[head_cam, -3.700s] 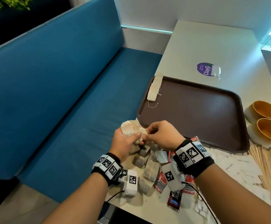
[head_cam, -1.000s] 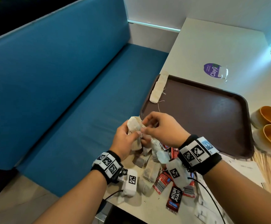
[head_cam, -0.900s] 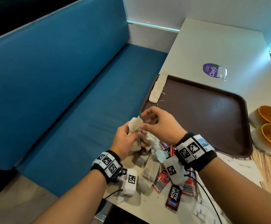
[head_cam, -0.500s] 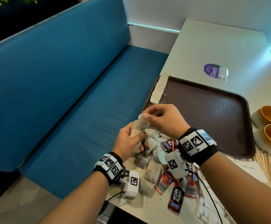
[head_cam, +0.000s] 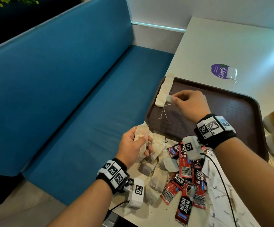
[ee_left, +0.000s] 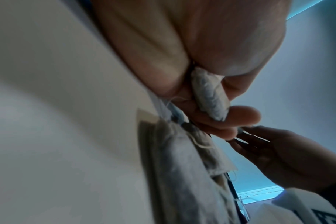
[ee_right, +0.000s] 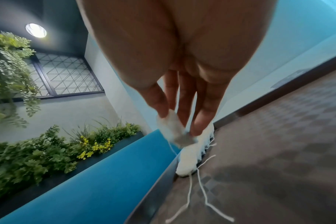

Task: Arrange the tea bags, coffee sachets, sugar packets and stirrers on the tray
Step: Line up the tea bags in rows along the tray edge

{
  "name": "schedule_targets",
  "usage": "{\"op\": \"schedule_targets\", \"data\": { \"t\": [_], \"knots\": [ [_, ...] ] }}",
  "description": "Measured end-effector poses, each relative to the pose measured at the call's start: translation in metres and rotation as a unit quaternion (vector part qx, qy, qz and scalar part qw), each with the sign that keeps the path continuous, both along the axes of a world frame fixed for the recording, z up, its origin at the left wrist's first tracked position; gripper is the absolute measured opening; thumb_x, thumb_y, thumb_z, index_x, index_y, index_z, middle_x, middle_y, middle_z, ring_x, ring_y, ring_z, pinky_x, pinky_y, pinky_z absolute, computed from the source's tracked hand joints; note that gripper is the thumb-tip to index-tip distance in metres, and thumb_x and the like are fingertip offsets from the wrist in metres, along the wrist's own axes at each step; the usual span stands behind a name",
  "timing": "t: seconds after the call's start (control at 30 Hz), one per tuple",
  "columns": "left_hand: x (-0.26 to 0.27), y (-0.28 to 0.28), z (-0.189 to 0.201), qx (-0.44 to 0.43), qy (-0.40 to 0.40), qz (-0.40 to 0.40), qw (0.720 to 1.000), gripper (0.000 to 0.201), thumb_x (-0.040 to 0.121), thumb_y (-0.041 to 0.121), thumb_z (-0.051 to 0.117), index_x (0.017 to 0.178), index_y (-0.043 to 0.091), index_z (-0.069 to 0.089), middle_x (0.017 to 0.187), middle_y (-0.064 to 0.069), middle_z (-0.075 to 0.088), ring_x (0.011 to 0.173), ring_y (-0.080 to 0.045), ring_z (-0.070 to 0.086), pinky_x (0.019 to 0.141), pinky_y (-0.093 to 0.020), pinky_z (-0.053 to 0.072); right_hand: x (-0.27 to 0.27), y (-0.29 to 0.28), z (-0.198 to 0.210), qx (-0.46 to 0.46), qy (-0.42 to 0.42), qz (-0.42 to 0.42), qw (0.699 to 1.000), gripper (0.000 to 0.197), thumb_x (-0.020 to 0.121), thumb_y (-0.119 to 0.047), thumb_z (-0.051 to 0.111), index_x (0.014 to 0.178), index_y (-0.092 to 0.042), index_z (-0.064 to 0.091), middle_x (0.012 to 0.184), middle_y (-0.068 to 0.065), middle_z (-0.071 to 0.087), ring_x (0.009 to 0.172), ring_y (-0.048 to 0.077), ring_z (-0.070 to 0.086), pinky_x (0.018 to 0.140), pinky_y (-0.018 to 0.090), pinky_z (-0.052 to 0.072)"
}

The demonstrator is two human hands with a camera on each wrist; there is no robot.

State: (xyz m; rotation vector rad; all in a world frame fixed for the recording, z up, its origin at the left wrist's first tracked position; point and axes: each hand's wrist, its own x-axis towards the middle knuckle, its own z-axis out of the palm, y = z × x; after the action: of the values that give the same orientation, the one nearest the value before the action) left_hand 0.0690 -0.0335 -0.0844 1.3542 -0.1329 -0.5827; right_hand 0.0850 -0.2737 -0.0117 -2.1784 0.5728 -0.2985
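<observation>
The right hand (head_cam: 191,104) pinches one tea bag (head_cam: 169,98) in its fingers (ee_right: 159,103), over the brown tray (head_cam: 227,112) and right beside the row of tea bags (head_cam: 164,92) by the tray's left edge (their strings lie loose on the tray). The left hand (head_cam: 133,145) grips a bunch of tea bags (head_cam: 142,134) over the counter (head_cam: 223,40). Red coffee sachets (head_cam: 183,159) lie in a pile near it.
</observation>
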Motion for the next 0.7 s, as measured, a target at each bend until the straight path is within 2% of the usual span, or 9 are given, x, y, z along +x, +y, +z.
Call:
{"op": "schedule_targets", "data": {
  "t": [0.07,0.1,0.17,0.27,0.37,0.5,0.6,0.7],
  "knots": [
    [0.0,0.0,0.001,-0.004,0.003,0.001,1.0,0.004,0.102,-0.002,0.054,0.105,0.001,0.052,0.086,-0.021,0.064,0.054,-0.029,0.06,0.045,-0.029,0.046,0.007,0.006,-0.004,0.041,0.05,0.061,0.996,0.009,0.092,-0.028,0.075,0.089,-0.021,0.079,0.078,-0.002,0.077,0.072,0.013,0.073,0.076,0.029,0.061],
    [0.001,-0.001,0.0,-0.006,0.003,0.001,1.0,0.005,0.102,-0.003,0.054,0.104,0.001,0.052,0.086,-0.021,0.063,0.053,-0.029,0.06,0.044,-0.029,0.046,0.009,0.009,-0.006,0.061,0.082,0.093,0.99,0.009,0.092,-0.024,0.074,0.089,-0.017,0.079,0.077,0.002,0.077,0.069,0.014,0.074,0.072,0.03,0.063],
    [0.001,0.0,0.0,-0.009,0.002,-0.001,1.0,0.004,0.102,-0.003,0.054,0.104,0.0,0.053,0.085,-0.022,0.063,0.053,-0.029,0.06,0.044,-0.029,0.046,0.016,0.013,-0.011,0.069,0.133,0.128,0.98,0.009,0.093,-0.019,0.074,0.091,-0.012,0.079,0.076,0.006,0.077,0.065,0.015,0.073,0.064,0.025,0.062],
    [0.001,0.0,-0.002,-0.008,-0.004,-0.004,1.0,0.003,0.102,0.0,0.055,0.104,-0.001,0.054,0.083,-0.02,0.064,0.055,-0.03,0.06,0.045,-0.029,0.046,0.033,0.009,-0.021,0.067,0.159,0.104,0.979,0.01,0.094,-0.015,0.073,0.093,-0.006,0.077,0.078,0.013,0.077,0.067,0.021,0.074,0.065,0.03,0.064],
    [0.001,0.0,-0.002,-0.007,0.0,-0.006,1.0,0.011,0.1,0.004,0.058,0.104,-0.004,0.053,0.082,-0.021,0.064,0.055,-0.03,0.061,0.045,-0.029,0.046,0.047,0.002,-0.026,0.118,0.162,0.065,0.978,0.013,0.093,-0.01,0.074,0.098,0.002,0.074,0.078,0.015,0.075,0.065,0.024,0.073,0.069,0.035,0.065],
    [0.001,0.001,-0.001,0.016,-0.003,-0.015,1.0,0.011,0.103,-0.001,0.052,0.104,-0.012,0.052,0.075,-0.026,0.063,0.044,-0.022,0.057,0.045,-0.028,0.046,0.057,-0.003,-0.026,0.127,0.128,0.048,0.982,0.011,0.094,-0.011,0.073,0.101,-0.002,0.072,0.084,0.017,0.075,0.076,0.033,0.076,0.081,0.045,0.064],
    [0.002,0.001,0.0,0.016,-0.005,-0.017,1.0,0.011,0.103,0.0,0.053,0.104,-0.011,0.053,0.075,-0.026,0.063,0.046,-0.024,0.057,0.046,-0.029,0.046,0.06,-0.006,-0.027,0.076,0.084,0.025,0.993,0.005,0.091,-0.01,0.075,0.092,-0.013,0.071,0.09,0.014,0.074,0.071,0.027,0.077,0.077,0.044,0.064],
    [0.002,0.002,0.0,0.017,-0.005,-0.019,1.0,0.012,0.104,0.001,0.053,0.104,-0.011,0.053,0.075,-0.025,0.064,0.046,-0.025,0.057,0.047,-0.029,0.047,0.059,-0.009,-0.027,0.019,0.054,0.013,0.998,0.009,0.086,-0.014,0.078,0.089,-0.02,0.072,0.084,0.004,0.073,0.071,0.02,0.076,0.081,0.039,0.062]
  ]
}}
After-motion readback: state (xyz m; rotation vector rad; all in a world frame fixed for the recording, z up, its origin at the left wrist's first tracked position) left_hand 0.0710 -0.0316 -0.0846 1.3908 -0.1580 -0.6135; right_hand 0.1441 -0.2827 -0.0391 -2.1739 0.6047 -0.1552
